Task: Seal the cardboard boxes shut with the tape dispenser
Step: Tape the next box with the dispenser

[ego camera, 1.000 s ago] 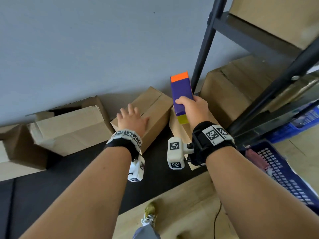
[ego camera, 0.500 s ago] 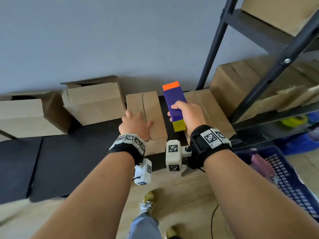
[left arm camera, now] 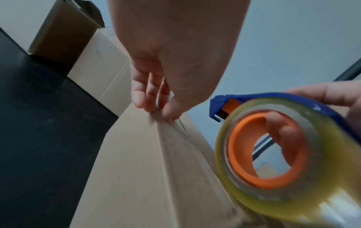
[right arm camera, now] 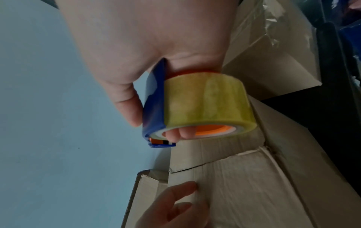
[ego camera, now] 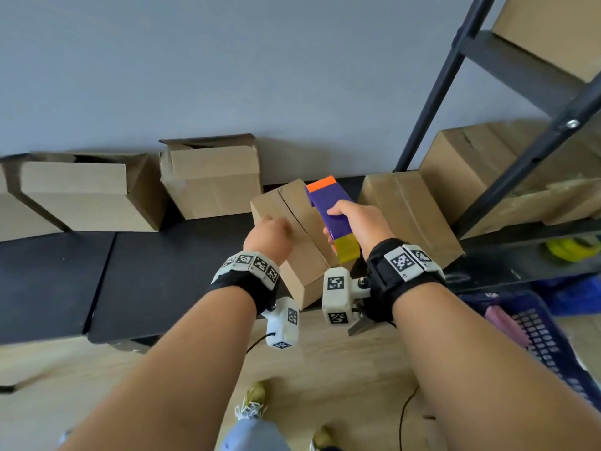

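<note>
— Taping hasn't begun? Two open boxes (ego camera: 97, 193) stand left of the middle box (ego camera: 292, 229).

— Right. Left hand (ego camera: 268, 237) presses its flaps with relaxed fingers; right hand (ego camera: 354, 222) clamps the tape dispenser (ego camera: 330, 209) just above its bare seam.

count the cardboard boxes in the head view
7, maybe more out of frame. Three by the wall at left, one under the hands, one right of it, one on the lower shelf, one on the upper shelf.
</note>
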Tool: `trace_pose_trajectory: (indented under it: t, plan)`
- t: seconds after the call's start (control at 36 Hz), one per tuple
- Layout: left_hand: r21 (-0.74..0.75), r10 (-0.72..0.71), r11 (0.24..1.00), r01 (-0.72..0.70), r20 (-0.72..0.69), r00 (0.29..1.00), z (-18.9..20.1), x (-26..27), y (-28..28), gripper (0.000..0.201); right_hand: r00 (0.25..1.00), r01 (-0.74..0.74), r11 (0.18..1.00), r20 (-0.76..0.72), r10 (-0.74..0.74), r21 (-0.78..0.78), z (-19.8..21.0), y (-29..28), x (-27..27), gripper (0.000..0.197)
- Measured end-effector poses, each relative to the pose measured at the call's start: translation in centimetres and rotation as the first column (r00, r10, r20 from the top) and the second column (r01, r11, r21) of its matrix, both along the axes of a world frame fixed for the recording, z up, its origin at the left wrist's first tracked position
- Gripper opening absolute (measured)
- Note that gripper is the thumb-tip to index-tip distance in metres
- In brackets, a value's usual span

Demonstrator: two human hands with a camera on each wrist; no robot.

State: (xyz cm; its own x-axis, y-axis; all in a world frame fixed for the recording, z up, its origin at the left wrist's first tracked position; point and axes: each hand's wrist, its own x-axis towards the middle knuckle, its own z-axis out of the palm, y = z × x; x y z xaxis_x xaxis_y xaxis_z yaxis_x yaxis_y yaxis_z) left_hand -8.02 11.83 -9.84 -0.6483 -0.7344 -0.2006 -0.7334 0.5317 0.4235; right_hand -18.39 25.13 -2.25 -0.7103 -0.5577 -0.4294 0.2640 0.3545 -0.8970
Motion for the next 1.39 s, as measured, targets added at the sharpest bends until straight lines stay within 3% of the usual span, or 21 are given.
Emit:
trace_pose_trajectory:
  t: [0.11, 0.22, 0.42, 0.56, 0.69, 0.81, 0.89, 0.94, 1.0, 1.06, 1.08, 1.14, 1.22, 1.31, 1.39]
  plan:
    - [-0.056, -0.070, 0.996, 0.070, -0.005, 0.998, -0.3, 0.1, -3.7, 0.024, 0.998, -0.010, 0.994, -0.067, 0.018, 0.109, 0.0, -1.2, -0.3, 0.028]
    - [-0.149, -0.199, 0.966, 0.212, 0.094, 0.975, 0.0, -0.4, -6.6, 0.047, 0.992, -0.034, 0.980, -0.114, 0.057, 0.195, 0.3, -2.1, -0.3, 0.027]
    - [-0.019, -0.417, 0.903, 0.429, 0.194, 0.888, -1.4, -2.5, -10.0, 0.055, 0.984, 0.002, 0.965, -0.170, 0.045, 0.262, 0.4, -3.4, -0.5, 0.032]
    - [-0.027, -0.408, 0.910, 0.414, 0.134, 0.903, 0.3, -2.5, -9.9, 0.048, 0.961, 0.087, 0.936, -0.277, 0.011, 0.341, 0.1, -4.9, -0.8, 0.032]
    - [-0.007, -0.428, 0.903, 0.429, 0.063, 0.902, 0.2, -2.0, -9.9, 0.045, 0.947, 0.157, 0.937, -0.316, -0.054, 0.311, -0.4, -6.5, -0.6, 0.060]
    - [0.050, -0.396, 0.917, 0.396, -0.004, 0.918, 0.6, -1.8, -10.0, 0.038, 0.955, 0.134, 0.938, -0.294, -0.036, 0.321, -1.2, -6.6, 0.0, 0.062]
    - [0.058, -0.289, 0.954, 0.293, -0.066, 0.955, 0.4, -1.9, -10.9, 0.031, 0.959, 0.121, 0.936, -0.283, -0.024, 0.331, -1.8, -6.0, 0.4, 0.064]
    - [0.121, -0.185, 0.973, 0.197, -0.108, 0.977, 1.0, -2.1, -11.3, 0.029, 0.960, 0.112, 0.941, -0.280, -0.019, 0.320, -1.8, -5.6, 0.5, 0.055]
    - [0.390, -0.093, 0.909, 0.146, -0.152, 0.984, 2.1, -2.8, -11.2, 0.029, 0.961, 0.104, 0.947, -0.276, -0.016, 0.305, -1.5, -5.2, 0.5, 0.050]
    - [0.714, 0.115, 0.699, 0.044, -0.173, 0.978, 3.2, -3.4, -10.7, 0.037, 0.960, 0.097, 0.950, -0.279, -0.011, 0.296, -1.5, -4.9, 0.5, 0.049]
    - [0.812, 0.226, 0.584, 0.004, -0.167, 0.960, 3.6, -3.4, -10.6, 0.045, 0.960, 0.093, 0.952, -0.281, -0.008, 0.291, -1.5, -4.7, 0.6, 0.049]
    - [0.885, 0.273, 0.465, -0.007, -0.136, 0.952, 3.5, -3.4, -10.8, 0.064, 0.959, 0.081, 0.956, -0.283, 0.003, 0.283, -1.6, -4.5, 0.7, 0.048]
    - [0.914, 0.231, 0.405, 0.013, -0.116, 0.966, 3.1, -3.4, -11.2, 0.074, 0.954, 0.055, 0.959, -0.299, 0.033, 0.279, -1.6, -4.3, 0.7, 0.049]
    - [0.912, 0.265, 0.410, 0.008, -0.127, 0.956, 3.3, -3.8, -11.4, 0.060, 0.951, 0.036, 0.960, -0.303, 0.052, 0.278, -1.6, -4.2, 0.7, 0.049]
    - [0.933, 0.257, 0.361, 0.008, -0.107, 0.961, 3.6, -3.7, -11.3, 0.040, 0.951, 0.027, 0.960, -0.303, 0.061, 0.277, -1.7, -4.1, 0.7, 0.049]
